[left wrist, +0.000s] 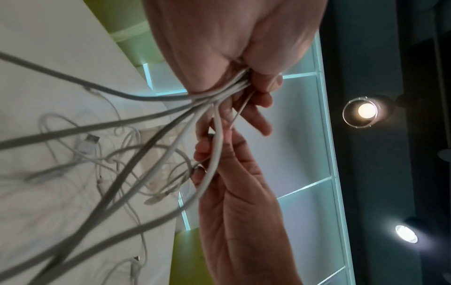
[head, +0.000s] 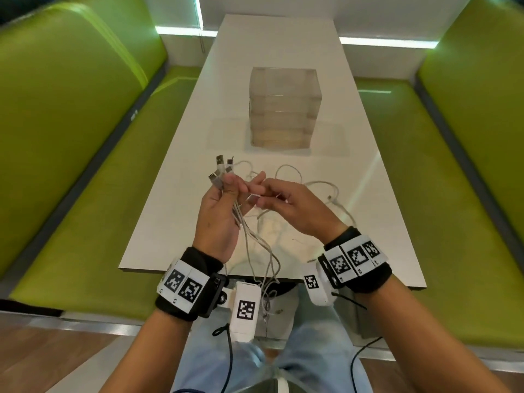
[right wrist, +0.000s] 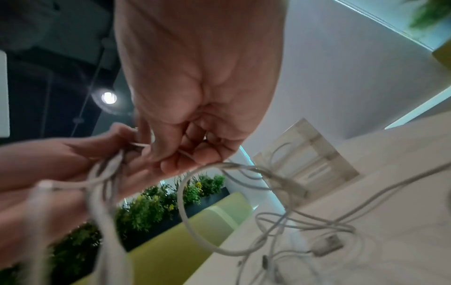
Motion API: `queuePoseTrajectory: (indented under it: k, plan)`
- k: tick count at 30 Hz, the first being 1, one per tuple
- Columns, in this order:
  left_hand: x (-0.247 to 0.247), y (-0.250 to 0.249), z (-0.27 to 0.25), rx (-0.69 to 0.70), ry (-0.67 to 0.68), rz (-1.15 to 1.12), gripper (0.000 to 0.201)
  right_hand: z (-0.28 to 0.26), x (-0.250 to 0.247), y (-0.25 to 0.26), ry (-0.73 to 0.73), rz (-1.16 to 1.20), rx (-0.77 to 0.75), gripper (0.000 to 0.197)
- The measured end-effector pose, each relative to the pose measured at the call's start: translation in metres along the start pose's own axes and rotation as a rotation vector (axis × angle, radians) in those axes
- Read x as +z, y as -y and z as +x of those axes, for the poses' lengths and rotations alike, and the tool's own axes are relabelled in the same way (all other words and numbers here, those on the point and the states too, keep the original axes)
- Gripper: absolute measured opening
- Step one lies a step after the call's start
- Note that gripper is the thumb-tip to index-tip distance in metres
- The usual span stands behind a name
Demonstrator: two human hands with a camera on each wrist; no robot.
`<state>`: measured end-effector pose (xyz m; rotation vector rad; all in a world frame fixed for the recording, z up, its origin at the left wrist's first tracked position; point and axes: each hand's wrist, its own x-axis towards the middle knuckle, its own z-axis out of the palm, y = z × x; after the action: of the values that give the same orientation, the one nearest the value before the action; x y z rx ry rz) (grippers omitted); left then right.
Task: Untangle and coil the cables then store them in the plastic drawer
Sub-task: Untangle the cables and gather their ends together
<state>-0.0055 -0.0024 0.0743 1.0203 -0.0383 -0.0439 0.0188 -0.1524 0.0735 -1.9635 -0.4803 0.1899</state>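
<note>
**Both hands on the cable bunch above the near tabletop edge**

Green padded benches (head: 71, 137) fill the left and right sides of the head view, flanking a long white tabletop (head: 181, 222) that runs up the middle of the frame.

On the tabletop, centre and slightly above the middle of the head view, stands the clear plastic drawer (head: 282, 109), a stacked unit with its drawers pushed in. It stands well apart from the hands.

Below it, in the middle of the frame, the left hand (head: 219, 219) is raised over the near part of the tabletop. Its grip is clenched round a bunch of white cables (head: 246, 236); the left wrist view shows the strands pinched between thumb and curled fingers (left wrist: 258, 100). Several plug ends (head: 221, 168) stick up out of the top of the fist, and the strands hang down past the tabletop edge toward the person's lap.

The right hand (head: 295, 205) sits just beside the left, fingertips meeting it. Its grip pinches one white connector (head: 253, 198) between thumb and fingers, with a cable looping away under the hand in the right wrist view.

More loose cables (head: 320, 191) lie tangled on the tabletop right of the hands, one flat USB plug (right wrist: 328, 244) among them.
</note>
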Motion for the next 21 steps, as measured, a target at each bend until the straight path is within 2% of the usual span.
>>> queuePoseTrajectory:
  k: [1, 3, 5, 8, 12, 17, 21]
  plan:
    - [0.001, -0.002, -0.001, 0.012, -0.014, -0.002, 0.030, 0.006, -0.001, -0.005, -0.004, -0.101, -0.036, 0.006]
    - [0.002, -0.011, -0.002, 0.074, -0.046, -0.025, 0.031, 0.018, -0.003, -0.020, 0.016, -0.358, -0.084, 0.008]
    - [0.000, -0.026, -0.002, 0.159, -0.065, -0.045, 0.032, 0.026, -0.009, -0.042, -0.007, -0.472, -0.024, 0.012]
    - [-0.013, -0.045, 0.004, 0.228, -0.152, -0.060, 0.038, 0.028, -0.020, -0.061, -0.109, -0.431, 0.083, 0.011]
    - [-0.028, -0.041, 0.014, 0.154, -0.252, 0.107, 0.037, 0.024, -0.021, -0.050, -0.194, -0.250, 0.065, 0.010]
    - [-0.020, -0.009, 0.011, 0.023, -0.131, 0.521, 0.032, 0.023, -0.014, -0.026, -0.248, -0.059, -0.023, 0.009]
    - [-0.005, 0.007, 0.009, -0.024, -0.113, 0.508, 0.028, 0.019, -0.009, -0.013, -0.205, -0.069, -0.071, 0.011]
